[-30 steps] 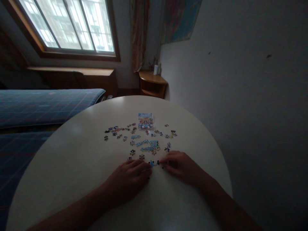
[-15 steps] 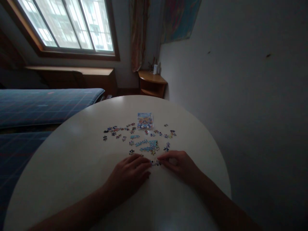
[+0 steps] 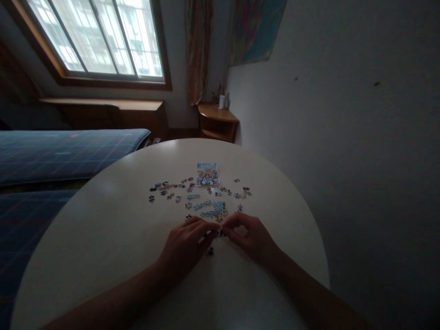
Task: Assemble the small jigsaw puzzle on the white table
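Note:
My left hand and my right hand meet fingertip to fingertip over a round white table. Both pinch small jigsaw pieces between them, lifted a little off the top. One loose piece lies just under my left fingers. Beyond my hands sits a partly joined blue section. Several loose pieces are scattered further back, and a small picture card lies behind them.
A wall stands close along the table's right side. A bed with a blue checked cover lies to the left. A wooden corner shelf and a window are at the back.
Both hands have drawn together and risen slightly, fingertips now pinched on the pieces. A loose piece has come into sight under my left fingers.

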{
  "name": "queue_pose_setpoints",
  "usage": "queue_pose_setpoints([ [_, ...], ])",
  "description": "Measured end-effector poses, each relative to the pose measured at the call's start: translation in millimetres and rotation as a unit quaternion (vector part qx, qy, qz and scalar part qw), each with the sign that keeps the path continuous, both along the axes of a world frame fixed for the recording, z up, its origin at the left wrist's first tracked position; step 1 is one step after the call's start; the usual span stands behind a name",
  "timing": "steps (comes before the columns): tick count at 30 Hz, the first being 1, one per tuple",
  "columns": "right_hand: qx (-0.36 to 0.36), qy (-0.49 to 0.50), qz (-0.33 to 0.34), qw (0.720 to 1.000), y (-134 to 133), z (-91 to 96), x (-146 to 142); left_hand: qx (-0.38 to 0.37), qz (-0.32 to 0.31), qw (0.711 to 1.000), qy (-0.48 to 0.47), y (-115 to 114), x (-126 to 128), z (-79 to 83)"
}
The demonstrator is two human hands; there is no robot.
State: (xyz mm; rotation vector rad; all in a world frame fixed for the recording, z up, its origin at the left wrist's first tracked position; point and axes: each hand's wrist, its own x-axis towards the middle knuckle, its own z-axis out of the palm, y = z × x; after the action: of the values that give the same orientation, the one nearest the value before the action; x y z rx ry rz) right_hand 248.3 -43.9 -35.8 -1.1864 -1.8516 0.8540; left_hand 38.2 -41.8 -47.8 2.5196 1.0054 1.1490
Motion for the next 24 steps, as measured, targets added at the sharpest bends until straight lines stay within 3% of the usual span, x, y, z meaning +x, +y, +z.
queue_pose_setpoints([
  [11,0.050,0.016,0.019,0.998,0.3,1.0,-1.2,-0.023,0.037,0.999,-0.027,2.6,-0.3,2.2],
  [24,0.051,0.021,0.028,0.998,2.2,-1.6,-0.3,-0.024,0.045,0.998,-0.033,1.8,0.0,3.8],
])
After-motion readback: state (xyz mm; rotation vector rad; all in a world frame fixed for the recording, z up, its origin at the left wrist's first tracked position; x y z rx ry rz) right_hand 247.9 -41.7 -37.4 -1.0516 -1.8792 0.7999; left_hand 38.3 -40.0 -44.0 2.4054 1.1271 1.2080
